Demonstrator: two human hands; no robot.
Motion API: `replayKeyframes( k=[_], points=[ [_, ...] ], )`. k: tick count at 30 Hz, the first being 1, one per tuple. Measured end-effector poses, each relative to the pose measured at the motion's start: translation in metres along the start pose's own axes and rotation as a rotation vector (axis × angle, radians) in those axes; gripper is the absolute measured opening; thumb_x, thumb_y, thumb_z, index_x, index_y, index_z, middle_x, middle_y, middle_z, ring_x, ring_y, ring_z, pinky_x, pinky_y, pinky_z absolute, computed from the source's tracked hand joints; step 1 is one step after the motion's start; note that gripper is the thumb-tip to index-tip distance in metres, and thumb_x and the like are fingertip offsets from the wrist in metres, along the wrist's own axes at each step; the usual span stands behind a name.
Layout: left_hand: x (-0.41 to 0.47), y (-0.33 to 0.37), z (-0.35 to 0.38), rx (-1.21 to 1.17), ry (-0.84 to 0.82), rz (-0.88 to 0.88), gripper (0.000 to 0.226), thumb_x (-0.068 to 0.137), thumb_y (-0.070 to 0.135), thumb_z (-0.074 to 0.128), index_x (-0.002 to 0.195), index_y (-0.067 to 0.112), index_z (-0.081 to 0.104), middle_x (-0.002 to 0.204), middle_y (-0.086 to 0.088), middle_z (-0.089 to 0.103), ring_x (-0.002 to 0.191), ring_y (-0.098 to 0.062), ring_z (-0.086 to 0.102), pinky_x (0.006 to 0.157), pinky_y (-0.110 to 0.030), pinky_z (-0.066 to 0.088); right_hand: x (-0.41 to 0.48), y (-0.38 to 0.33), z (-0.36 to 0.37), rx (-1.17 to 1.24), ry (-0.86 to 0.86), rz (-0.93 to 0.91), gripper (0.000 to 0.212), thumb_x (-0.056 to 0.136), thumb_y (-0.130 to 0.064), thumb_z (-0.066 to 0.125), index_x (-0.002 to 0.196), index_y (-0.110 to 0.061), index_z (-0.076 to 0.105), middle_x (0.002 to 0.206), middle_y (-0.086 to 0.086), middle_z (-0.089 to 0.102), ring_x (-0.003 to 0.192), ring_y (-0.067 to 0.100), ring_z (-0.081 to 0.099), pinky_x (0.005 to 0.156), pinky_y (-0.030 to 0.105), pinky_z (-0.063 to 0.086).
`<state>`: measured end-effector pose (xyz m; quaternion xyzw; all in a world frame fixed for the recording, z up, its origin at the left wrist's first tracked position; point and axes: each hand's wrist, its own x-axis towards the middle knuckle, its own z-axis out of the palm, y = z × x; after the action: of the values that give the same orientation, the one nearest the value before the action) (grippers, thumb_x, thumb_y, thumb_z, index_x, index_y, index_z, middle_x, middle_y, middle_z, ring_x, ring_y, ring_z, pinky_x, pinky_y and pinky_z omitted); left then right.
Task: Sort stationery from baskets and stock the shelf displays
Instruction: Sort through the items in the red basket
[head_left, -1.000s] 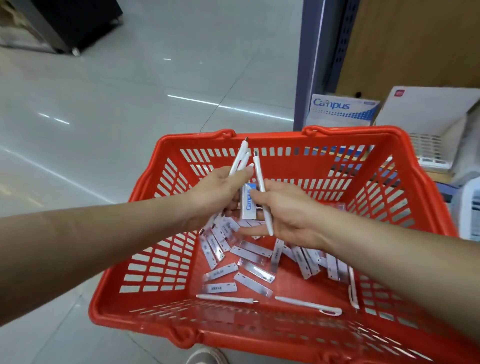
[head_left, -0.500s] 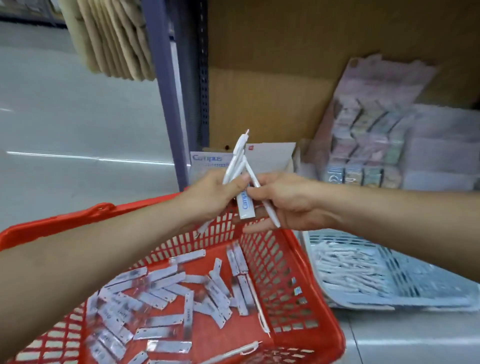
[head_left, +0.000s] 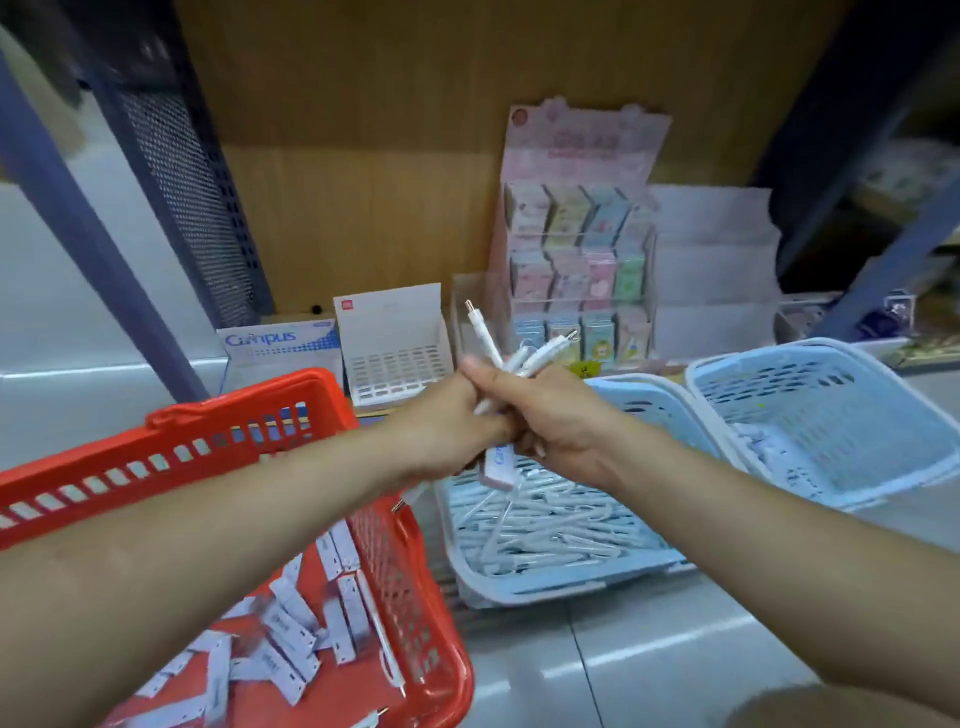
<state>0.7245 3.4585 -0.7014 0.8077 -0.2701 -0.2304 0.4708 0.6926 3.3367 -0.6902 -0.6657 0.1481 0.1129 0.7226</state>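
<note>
My left hand (head_left: 447, 431) and my right hand (head_left: 550, 415) are pressed together around a bundle of white pens (head_left: 511, 353), whose tips fan upward. A white Campus eraser (head_left: 498, 465) hangs below the hands; which hand pinches it is unclear. The hands hover above a light blue basket (head_left: 561, 584) filled with white pens. A red basket (head_left: 415, 566) at lower left holds several wrapped white erasers (head_left: 288, 639) and a few pens.
A second light blue basket (head_left: 831, 415) stands to the right. On the low shelf sit a Campus box (head_left: 275, 343), a white perforated pen display (head_left: 395, 353) and a pastel tiered display (head_left: 576, 260). Blue shelf uprights (head_left: 78, 218) rise at left and right.
The view has swung right from the red basket to the shelf. Both hands rose out of the red basket with the pens and eraser and now hang over the light blue basket.
</note>
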Motion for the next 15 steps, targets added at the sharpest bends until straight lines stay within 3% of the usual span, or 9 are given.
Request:
replayKeyframes(
  k=[3,6,9,11,13,15],
  points=[
    [0.024,0.008,0.03,0.053,0.035,-0.031,0.009,0.086,0.021,0.07,0.084,0.022,0.061,0.058,0.011,0.06,0.041,0.003,0.047,0.042,-0.015,0.035,0.003,0.011,-0.031,0.11,0.131,-0.007,0.016,0.09,-0.023,0.068,0.084,-0.009,0.061,0.067,0.005,0.068,0.063,0.018,0.067,0.064,0.032,0.055],
    [0.043,0.022,0.051,0.09,0.072,-0.096,0.024,0.078,0.029,0.079,0.091,0.015,0.065,0.065,0.0,0.064,0.043,-0.006,0.051,0.043,-0.018,0.038,0.005,0.019,-0.066,0.229,0.226,-0.009,0.017,0.091,-0.022,0.066,0.087,-0.006,0.062,0.076,0.013,0.068,0.068,0.026,0.066,0.067,0.041,0.053],
    [0.057,0.035,0.069,0.192,0.064,-0.126,0.033,0.07,0.029,0.086,0.088,0.017,0.062,0.063,0.0,0.067,0.04,-0.004,0.054,0.041,-0.018,0.039,0.005,0.026,-0.102,0.389,0.306,0.023,0.018,0.091,-0.018,0.067,0.08,-0.007,0.057,0.065,0.009,0.06,0.051,0.018,0.056,0.048,0.027,0.046],
    [0.066,0.034,0.077,0.216,0.038,-0.147,0.041,0.067,0.026,0.088,0.092,0.02,0.056,0.065,-0.002,0.069,0.044,-0.008,0.059,0.046,-0.025,0.048,0.006,0.033,-0.12,0.486,0.308,0.045,0.021,0.091,-0.017,0.067,0.077,-0.009,0.054,0.056,0.002,0.05,0.039,0.009,0.044,0.036,0.02,0.036],
    [0.072,0.028,0.082,0.224,-0.011,-0.178,0.047,0.067,0.025,0.089,0.097,0.023,0.053,0.07,-0.006,0.071,0.052,-0.015,0.063,0.058,-0.037,0.054,0.009,0.044,-0.133,0.543,0.297,0.103,0.02,0.09,-0.019,0.068,0.08,-0.008,0.055,0.06,0.002,0.047,0.038,0.007,0.043,0.035,0.016,0.035],
    [0.073,0.021,0.082,0.277,-0.068,-0.218,0.049,0.069,0.026,0.088,0.105,0.025,0.055,0.075,-0.006,0.069,0.056,-0.012,0.06,0.06,-0.034,0.052,0.015,0.057,-0.144,0.618,0.32,0.18,0.02,0.089,-0.019,0.069,0.081,-0.006,0.056,0.063,0.002,0.048,0.038,0.006,0.044,0.035,0.016,0.037]
  ],
)
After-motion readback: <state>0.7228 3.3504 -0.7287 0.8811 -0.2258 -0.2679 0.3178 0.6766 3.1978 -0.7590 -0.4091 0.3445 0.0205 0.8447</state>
